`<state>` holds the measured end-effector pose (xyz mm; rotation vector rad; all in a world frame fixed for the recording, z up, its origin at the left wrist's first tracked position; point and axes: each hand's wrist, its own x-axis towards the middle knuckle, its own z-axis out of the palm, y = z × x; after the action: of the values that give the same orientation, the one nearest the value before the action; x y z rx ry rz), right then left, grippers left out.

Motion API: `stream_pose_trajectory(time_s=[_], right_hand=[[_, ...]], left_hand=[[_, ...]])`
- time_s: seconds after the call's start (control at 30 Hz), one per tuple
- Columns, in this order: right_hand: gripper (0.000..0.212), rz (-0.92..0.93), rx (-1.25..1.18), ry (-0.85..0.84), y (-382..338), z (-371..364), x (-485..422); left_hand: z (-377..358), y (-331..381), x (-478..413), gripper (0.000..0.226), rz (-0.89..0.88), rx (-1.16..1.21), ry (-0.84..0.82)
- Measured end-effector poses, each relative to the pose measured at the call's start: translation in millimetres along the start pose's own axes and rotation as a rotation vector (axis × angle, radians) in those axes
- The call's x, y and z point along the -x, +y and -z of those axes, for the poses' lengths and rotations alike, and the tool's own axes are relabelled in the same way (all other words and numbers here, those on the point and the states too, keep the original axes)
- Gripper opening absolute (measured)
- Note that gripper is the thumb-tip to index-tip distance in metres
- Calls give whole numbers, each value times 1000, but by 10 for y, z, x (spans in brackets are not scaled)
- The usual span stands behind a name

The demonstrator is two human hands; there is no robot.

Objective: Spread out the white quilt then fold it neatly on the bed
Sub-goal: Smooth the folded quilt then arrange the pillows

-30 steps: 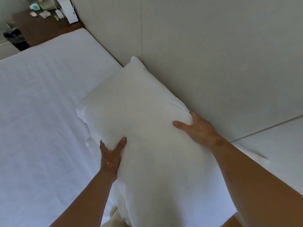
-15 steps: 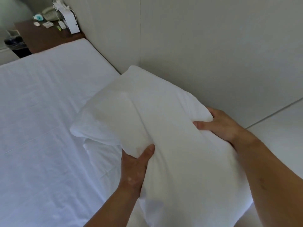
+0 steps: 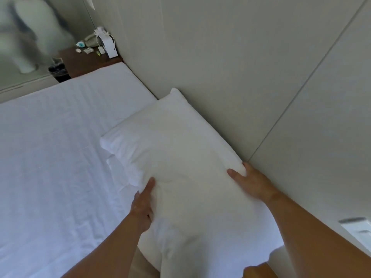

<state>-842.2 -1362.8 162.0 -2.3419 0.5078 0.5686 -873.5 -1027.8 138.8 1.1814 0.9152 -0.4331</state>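
Bed point(image 3: 50, 157) is lying left of and below the left grip point(image 3: 143, 205), which is clutching the white pillow point(image 3: 176, 157) (thumb on top, fingers hidden beneath). The right grip point(image 3: 251, 183) is clasping its other edge, just beside the wall point(image 3: 241, 77).

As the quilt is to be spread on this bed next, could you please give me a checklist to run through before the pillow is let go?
1. Pillow lies along the wall at the head of the bed: ok.
2. Left hand and right hand both hold the pillow's near end, thumbs on top: ok.
3. Sheet lies flat, with only faint creases: ok.
4. Small items sit on the nightstand, off the bed: ok.
5. Quilt within reach: cannot tell, it is not in view.
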Motion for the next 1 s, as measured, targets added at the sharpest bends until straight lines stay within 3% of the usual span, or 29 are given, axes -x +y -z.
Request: stream_pose_trajectory(time_s=[0.1, 0.2, 0.23, 0.3, 0.37, 0.43, 0.5, 0.6, 0.67, 0.8, 0.93, 1.0], right_hand=[[107, 9, 10, 62, 169, -103, -90], [103, 37, -22, 156, 334, -156, -210], [101, 44, -27, 173, 393, -165, -249], [90, 62, 15, 208, 408, -185, -265], [74, 141, 64, 281, 289, -247, -240], [67, 253, 96, 328, 108, -344, -204], [73, 286, 122, 290, 24, -463, -210], [84, 220, 103, 202, 201, -555, -288], [89, 140, 75, 160, 378, -495, -329], [90, -73, 6, 105, 781, -426, -266], [91, -120, 88, 110, 1043, -463, -119], [92, -114, 113, 198, 1042, -478, -38]], left_hand=[[-209, 161, 92, 47, -270, -92, 39], [-359, 171, 125, 65, -552, -353, 119], [-332, 131, 82, 80, -575, -410, 165], [-188, 46, -33, 100, -447, -426, 281], [-111, -61, -88, 98, -312, -461, 388], [-164, -266, -73, 84, -343, -640, 369], [-300, -510, 53, 70, -398, -868, 355], [-419, -688, 310, 65, -714, -1001, 364], [-436, -723, 326, 73, -882, -1023, 259], [-607, -550, 49, 84, -811, -1204, 103], [-710, -333, -253, 83, -653, -1334, 84], [-625, -426, -159, 82, -634, -1339, 110]])
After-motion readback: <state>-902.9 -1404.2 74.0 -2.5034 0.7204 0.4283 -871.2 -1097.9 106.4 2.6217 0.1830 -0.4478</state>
